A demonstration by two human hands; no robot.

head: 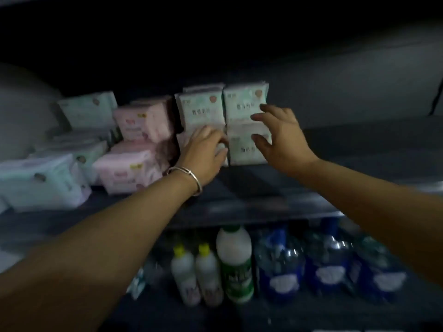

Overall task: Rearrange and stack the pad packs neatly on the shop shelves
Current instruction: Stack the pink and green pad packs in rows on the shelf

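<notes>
**Both hands at the green pad stacks on the dim shelf**

Where the head camera looks down on the dark grey shop shelf (251, 188), two columns of pale green plastic-wrapped pad packs stand side by side near the middle, each two packs high. The left hand (203, 152), with a thin silver bangle (189, 174) on its wrist, lies against the lower pack of the left green column (199, 109), its fingers curled toward the gap between the columns; whether they actually pinch the pack cannot be told through the blur. The right hand (280, 135) has its fingers spread and nearly straight, fingertips (257, 117) touching the front of the right green column (244, 104), its grip wide and closed round nothing.

Left of these columns, two pink soft-wrapped pad packs (143, 123) are stacked one on the other, slightly askew. Further left, more pale green and whitish pad packs (43, 183) lie in looser piles. On the shelf below stand white bottles with yellow caps (184, 271), a taller white bottle with a green label (236, 259) and blue-labelled clear bottles (328, 259).
</notes>
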